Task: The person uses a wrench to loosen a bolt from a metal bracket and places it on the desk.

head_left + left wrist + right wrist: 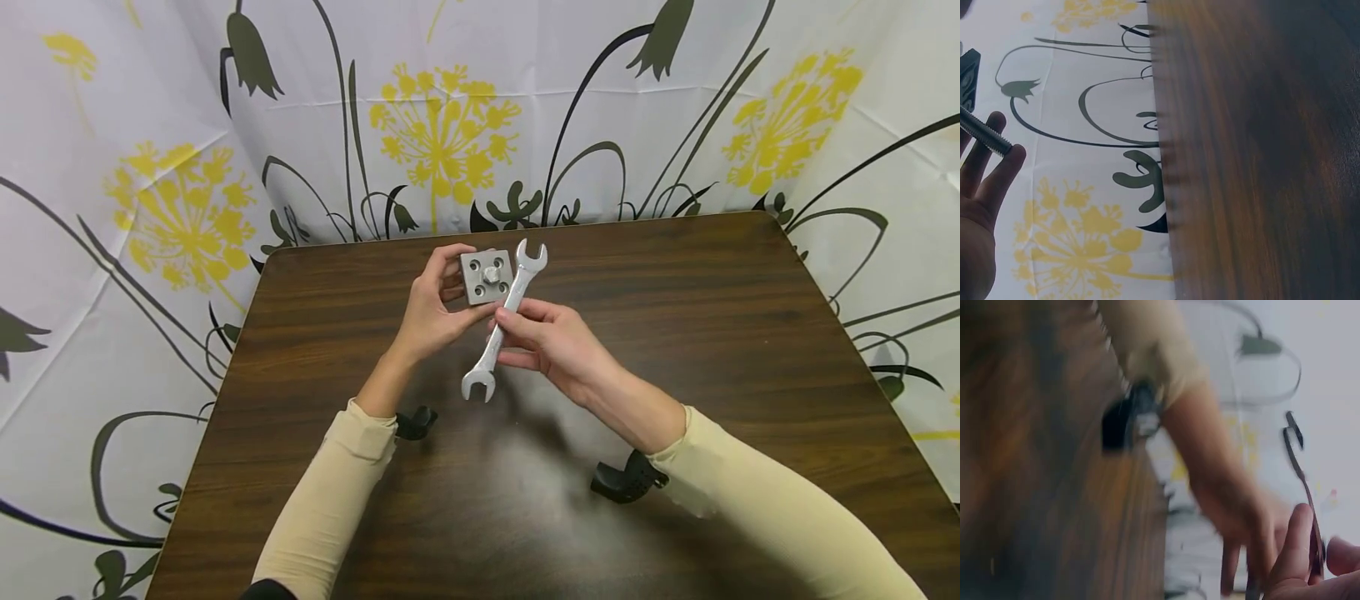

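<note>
In the head view my left hand [433, 315] holds a small square metal plate [471, 277] by its edges, thumb below and fingers above and behind. A bolt head [491, 275] stands at the plate's centre among several corner holes. The left wrist view shows a threaded shank [988, 135] behind the plate, with fingertips of the left hand [982, 206] close against it. My right hand [558, 342] pinches a double open-end wrench [517, 289] at mid-shaft. The wrench slants upright just right of the plate, its upper jaw beyond the plate's right edge. In the right wrist view the wrench [1302, 478] appears edge-on.
Both hands are above a dark wood-grain table [675, 333]. A white curtain [585, 50] with yellow and grey flower prints hangs behind and along the sides. Black wrist mounts [626, 482] sit below both forearms.
</note>
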The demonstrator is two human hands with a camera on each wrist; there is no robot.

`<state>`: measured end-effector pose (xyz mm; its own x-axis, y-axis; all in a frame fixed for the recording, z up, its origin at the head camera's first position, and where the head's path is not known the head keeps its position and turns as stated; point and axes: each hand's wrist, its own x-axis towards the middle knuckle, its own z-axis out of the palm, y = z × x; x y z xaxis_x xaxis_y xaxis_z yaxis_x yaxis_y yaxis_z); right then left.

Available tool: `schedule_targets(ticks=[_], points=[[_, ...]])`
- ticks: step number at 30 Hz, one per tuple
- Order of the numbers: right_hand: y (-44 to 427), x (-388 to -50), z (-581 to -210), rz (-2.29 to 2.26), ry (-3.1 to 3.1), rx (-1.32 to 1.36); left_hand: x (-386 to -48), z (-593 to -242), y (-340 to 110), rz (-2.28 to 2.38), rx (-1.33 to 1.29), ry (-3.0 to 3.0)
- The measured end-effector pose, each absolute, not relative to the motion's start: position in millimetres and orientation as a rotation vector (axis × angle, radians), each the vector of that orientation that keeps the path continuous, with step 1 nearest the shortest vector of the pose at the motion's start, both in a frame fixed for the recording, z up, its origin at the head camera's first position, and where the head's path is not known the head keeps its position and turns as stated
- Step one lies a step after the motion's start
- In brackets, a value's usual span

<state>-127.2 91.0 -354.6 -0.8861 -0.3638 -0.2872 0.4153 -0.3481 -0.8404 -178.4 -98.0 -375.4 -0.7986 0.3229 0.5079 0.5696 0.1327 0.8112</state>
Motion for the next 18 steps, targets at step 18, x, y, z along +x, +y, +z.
schedule_targets(ticks=[18], points=[[21.5, -101.1, -353.0, -2.501, 0.977, 0.211, -171.3, -373.8, -92.0, -1.750, -0.824, -2.163]])
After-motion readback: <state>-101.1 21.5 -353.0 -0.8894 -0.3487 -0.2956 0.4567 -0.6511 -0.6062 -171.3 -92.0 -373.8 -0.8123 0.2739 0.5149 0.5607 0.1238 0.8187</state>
